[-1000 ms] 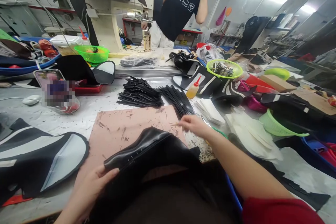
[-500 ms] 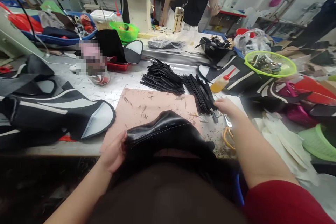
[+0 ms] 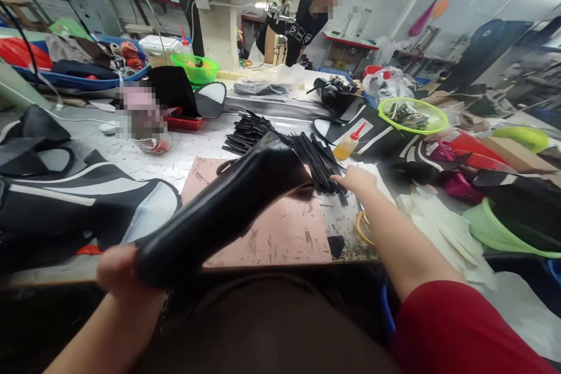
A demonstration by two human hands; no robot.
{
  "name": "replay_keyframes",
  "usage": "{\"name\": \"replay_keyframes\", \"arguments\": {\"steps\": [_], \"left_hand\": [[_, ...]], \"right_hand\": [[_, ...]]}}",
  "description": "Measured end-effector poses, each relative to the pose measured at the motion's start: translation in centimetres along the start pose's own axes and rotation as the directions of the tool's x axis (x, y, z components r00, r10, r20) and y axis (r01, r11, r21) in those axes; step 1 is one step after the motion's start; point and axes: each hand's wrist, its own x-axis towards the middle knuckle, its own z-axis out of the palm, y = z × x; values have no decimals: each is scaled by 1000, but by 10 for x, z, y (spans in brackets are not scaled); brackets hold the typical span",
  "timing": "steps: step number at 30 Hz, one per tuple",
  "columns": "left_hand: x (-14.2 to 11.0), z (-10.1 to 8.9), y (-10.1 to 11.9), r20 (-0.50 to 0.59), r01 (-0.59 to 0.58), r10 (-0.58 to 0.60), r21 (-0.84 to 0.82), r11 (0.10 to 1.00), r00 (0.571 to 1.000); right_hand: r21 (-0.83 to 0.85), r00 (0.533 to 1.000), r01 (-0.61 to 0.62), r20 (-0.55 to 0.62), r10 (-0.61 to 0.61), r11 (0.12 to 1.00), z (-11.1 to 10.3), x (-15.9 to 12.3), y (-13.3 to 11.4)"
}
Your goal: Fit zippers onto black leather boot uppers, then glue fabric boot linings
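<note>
Over the pink mat [image 3: 284,236] stretched the black leather piece [image 3: 219,204], its near end clamped by the fingers of the left hand [image 3: 125,272]. The right hand [image 3: 357,180] reached the black strips [image 3: 318,160], its grip unclear. A loose swing of the piece could have scattered them.

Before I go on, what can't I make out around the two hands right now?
All in the head view:
- Left hand: blurred; some fingers hidden behind the black leather piece.
- Leather piece's far side: turned away.
- Right hand: fingertips too small to tell whether they grip any black strips.
- Scissors: blades mostly hidden by the right hand and forearm.
</note>
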Motion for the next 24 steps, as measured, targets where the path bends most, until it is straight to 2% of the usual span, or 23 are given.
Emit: {"name": "replay_keyframes", "arguments": {"steps": [2,3,5,6,7,9,11,13,14,16,18,19,22,24], "left_hand": [[-2,-6,5,186,-16,-38,279,960,982],[-2,-5,5,260,-43,-78,433,901,963],[-2,2,0,320,-72,-203,674,735,925],[-2,6,-3,332,-89,-242,735,673,912],[-2,10,-7,337,-94,-256,750,654,906],[-4,14,-16,340,-80,-258,730,679,904],[-7,13,-25,334,-33,-248,651,758,909],[-11,11,-35,326,73,-237,445,892,915],[-13,12,-40,321,138,-236,299,944,917],[-17,15,-50,295,261,-261,40,964,919],[-20,21,-57,239,345,-322,-57,937,916],[-21,24,-59,207,367,-349,-58,928,914],[-22,27,-59,137,391,-388,7,921,911],[-21,24,-59,120,389,-396,79,918,910]], "right_hand": [[120,1000,-7,19,5,993,-5,0,0],[194,999,-7,38,-1,981,-9,0,1],[358,997,7,74,-36,934,-16,-2,1],[437,995,19,83,-62,899,-20,-5,1],[505,993,33,83,-87,862,-24,-9,0],[613,988,67,72,-140,787,-31,-23,-6],[755,968,99,79,-240,648,-33,-45,-18],[888,910,93,108,-401,450,-29,-76,-33],[918,865,75,135,-483,390,-24,-94,-40],[920,751,42,228,-619,389,-12,-127,-55],[902,660,-6,328,-676,432,1,-153,-65],[888,635,-25,369,-679,460,7,-162,-69],[848,620,-34,433,-654,529,20,-172,-73],[839,620,-22,438,-650,544,23,-171,-72]]}}
